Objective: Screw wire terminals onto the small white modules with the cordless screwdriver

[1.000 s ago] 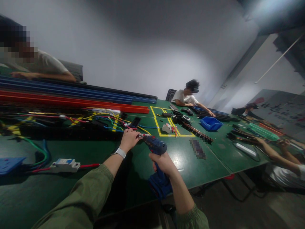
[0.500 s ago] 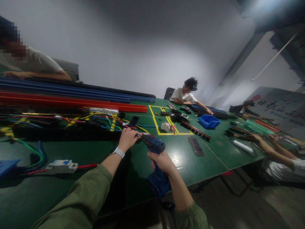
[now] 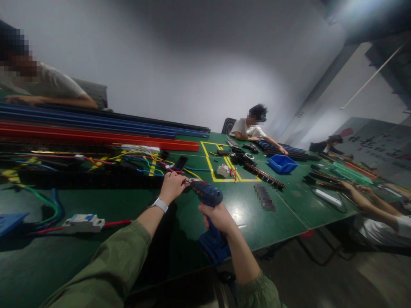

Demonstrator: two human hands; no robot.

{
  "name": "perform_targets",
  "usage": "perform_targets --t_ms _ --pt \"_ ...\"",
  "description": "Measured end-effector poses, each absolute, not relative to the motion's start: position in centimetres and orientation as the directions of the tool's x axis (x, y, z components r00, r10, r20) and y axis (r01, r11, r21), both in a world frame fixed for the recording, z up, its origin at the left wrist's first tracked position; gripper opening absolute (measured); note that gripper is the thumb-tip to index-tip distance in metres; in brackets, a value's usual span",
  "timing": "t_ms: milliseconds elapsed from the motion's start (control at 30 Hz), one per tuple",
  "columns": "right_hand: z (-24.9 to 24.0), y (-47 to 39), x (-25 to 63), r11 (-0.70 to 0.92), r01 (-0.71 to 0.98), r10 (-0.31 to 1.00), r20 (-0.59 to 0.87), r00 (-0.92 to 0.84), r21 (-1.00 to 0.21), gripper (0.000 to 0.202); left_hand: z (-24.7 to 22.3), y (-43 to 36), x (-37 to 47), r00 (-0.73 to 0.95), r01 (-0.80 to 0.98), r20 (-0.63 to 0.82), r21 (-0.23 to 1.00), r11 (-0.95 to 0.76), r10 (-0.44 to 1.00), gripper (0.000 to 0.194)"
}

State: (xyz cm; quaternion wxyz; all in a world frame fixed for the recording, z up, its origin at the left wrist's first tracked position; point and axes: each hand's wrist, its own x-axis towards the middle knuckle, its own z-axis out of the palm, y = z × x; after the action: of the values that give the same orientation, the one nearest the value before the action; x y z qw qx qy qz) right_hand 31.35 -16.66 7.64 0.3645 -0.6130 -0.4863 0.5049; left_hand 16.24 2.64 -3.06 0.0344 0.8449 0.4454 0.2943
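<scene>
In the head view, my right hand (image 3: pixel 220 216) is wrapped round the handle of a blue cordless drill (image 3: pixel 210 194), whose nose points left. My left hand (image 3: pixel 173 187), with a pale watch at the wrist, is closed at the drill's tip. A small light-coloured part shows at its fingertips, too small to name. Just beyond the left hand lie a black box-shaped piece (image 3: pixel 180 163) and a tangle of coloured wires (image 3: pixel 150 160). A long black channel (image 3: pixel 96 177) stretches left from that hand.
A white breaker with red wire (image 3: pixel 85 223) lies at the left. Orange rails (image 3: pixel 128 140) and blue rails (image 3: pixel 96 124) run along the back. A blue bin (image 3: pixel 282 164) and a blurred dark object (image 3: pixel 265 197) lie to the right. Other people sit around the green table (image 3: pixel 272 226).
</scene>
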Motion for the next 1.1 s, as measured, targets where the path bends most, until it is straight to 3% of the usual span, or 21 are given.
perform_targets --t_ms 1100 --pt "7.95 -16.72 31.30 -0.276 0.218 0.961 -0.277 0.024 -0.936 0.018 -3.02 2.36 16.22 0.426 0.732 0.496 0.303 -0.611 0.757 0.027"
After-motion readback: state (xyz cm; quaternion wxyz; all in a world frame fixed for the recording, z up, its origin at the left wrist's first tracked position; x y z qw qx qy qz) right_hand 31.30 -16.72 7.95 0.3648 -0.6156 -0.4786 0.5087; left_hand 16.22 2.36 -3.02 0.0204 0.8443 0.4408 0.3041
